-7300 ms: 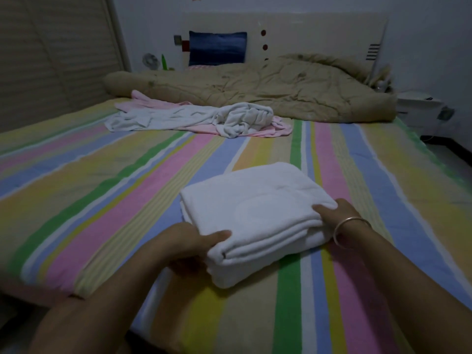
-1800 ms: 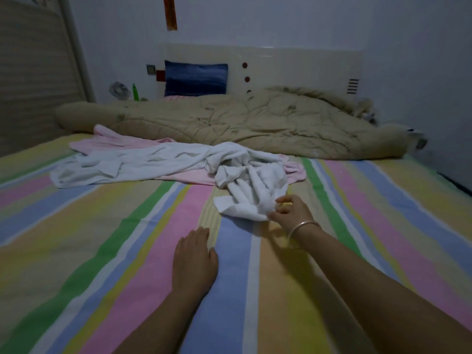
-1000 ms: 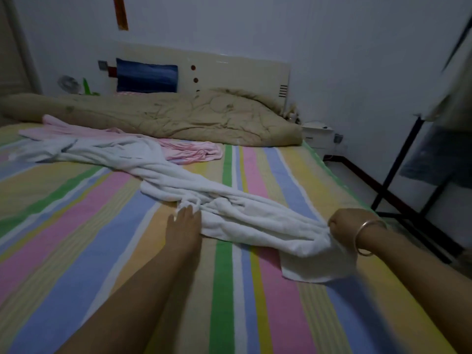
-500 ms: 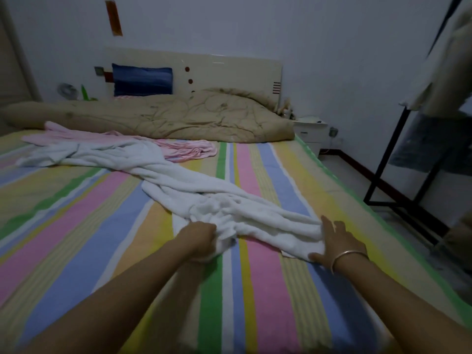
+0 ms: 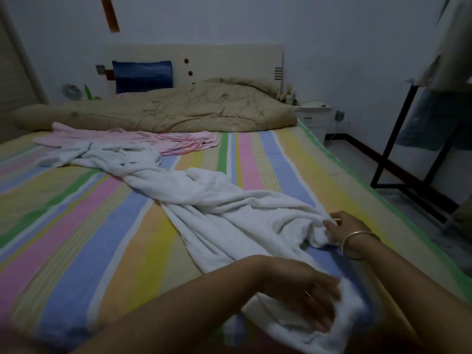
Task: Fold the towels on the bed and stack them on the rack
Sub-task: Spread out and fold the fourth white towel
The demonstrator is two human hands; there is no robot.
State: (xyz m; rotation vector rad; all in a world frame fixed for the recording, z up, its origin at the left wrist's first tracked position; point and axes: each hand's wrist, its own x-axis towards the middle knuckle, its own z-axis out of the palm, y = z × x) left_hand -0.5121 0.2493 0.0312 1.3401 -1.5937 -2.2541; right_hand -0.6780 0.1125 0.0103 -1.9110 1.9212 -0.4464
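The right hand (image 5: 342,227) pinches a bunched edge of the white towel (image 5: 229,213), which lies rumpled and unfolded diagonally across the bed (image 5: 76,226). The left hand (image 5: 306,295) reaches over its near corner, too blurred to tell if it grips. A pink towel (image 5: 153,140) waits behind. Folding has barely begun, and the rack (image 5: 390,139) is well apart.

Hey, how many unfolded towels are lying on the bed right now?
2. A white towel runs diagonally down the bed; a pink towel lies behind it, by the tan quilt. The white towel's far bunch may hide another.
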